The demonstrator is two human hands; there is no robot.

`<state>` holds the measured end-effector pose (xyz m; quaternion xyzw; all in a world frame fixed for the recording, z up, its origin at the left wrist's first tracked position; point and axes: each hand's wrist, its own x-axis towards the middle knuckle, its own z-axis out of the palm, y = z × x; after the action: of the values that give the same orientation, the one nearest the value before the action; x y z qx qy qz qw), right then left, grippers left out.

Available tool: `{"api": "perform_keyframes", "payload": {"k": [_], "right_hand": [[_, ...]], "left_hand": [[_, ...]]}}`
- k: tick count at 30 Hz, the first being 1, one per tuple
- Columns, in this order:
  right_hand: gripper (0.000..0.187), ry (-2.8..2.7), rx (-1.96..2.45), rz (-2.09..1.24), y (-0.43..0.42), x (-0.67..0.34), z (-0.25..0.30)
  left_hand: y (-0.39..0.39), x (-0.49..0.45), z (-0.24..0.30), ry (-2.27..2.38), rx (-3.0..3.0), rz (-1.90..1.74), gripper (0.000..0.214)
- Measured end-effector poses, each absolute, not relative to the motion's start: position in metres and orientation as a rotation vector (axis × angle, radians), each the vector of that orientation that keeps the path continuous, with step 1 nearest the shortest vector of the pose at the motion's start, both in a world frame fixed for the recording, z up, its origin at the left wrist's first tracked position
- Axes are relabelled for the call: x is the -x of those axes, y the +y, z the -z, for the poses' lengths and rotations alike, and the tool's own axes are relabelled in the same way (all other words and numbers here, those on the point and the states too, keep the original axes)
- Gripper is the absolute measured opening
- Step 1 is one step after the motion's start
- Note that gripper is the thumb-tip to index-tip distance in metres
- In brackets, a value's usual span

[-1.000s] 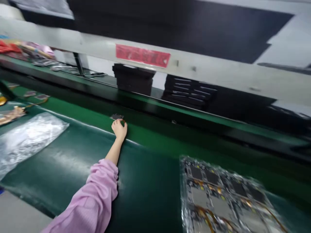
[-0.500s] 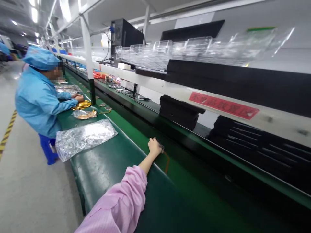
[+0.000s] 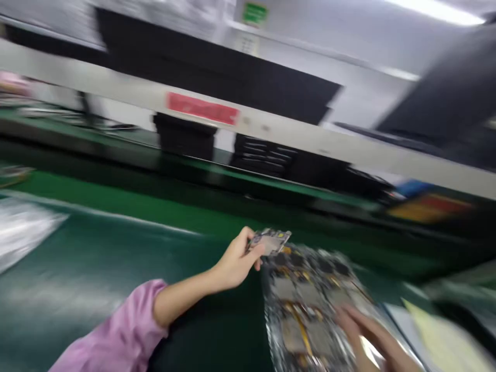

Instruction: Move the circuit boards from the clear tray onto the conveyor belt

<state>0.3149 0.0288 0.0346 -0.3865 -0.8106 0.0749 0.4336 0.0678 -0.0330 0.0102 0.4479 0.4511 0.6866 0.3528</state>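
Observation:
My left hand (image 3: 237, 261), its pink sleeve pushed up, pinches a small circuit board (image 3: 271, 241) between thumb and fingers. The board is held tilted above the far left corner of a clear plastic tray (image 3: 270, 323). Rows of similar boards with grey metal plates (image 3: 310, 293) and orange flex strips lie in the tray. Over the tray's right side is my right hand (image 3: 370, 333), smeared by motion. Its fingers point toward the boards; whether they hold or touch anything cannot be made out.
Right of the tray lie white and yellow papers (image 3: 437, 330). A clear plastic bag (image 3: 23, 230) rests at the left on the green bench. Behind runs a green conveyor belt (image 3: 116, 199), under a white shelf rail (image 3: 294, 137) with a red label (image 3: 203, 107).
The view has swung right, away from the co-worker in blue. My left hand has come back from the belt with the circuit board. The tray and my right hand are now in view.

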Motion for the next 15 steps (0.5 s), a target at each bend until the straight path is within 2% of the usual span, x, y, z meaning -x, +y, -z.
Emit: {"api": "perform_keyframes", "payload": {"k": [3, 6, 11, 15], "right_hand": [[0.016, -1.887, 0.916, -0.461, -0.012, -0.323, -0.028], [0.014, -1.592, 0.902, -0.691, -0.021, -0.313, -0.01], [0.011, -1.455, 0.898, -0.895, -0.036, -0.316, 0.014], [0.021, -1.506, 0.949, -1.15, -0.032, -0.335, 0.002]], "left_hand": [[-0.075, -0.136, 0.006, 0.901, -1.046, -1.665, 0.027], [-0.105, -0.17, 0.029, 0.859, -0.964, -1.634, 0.026], [-0.116, -0.184, 0.058, 0.816, -0.958, -1.597, 0.024], [-0.11, -0.17, 0.06, 0.833, -1.124, -1.529, 0.02]]}}
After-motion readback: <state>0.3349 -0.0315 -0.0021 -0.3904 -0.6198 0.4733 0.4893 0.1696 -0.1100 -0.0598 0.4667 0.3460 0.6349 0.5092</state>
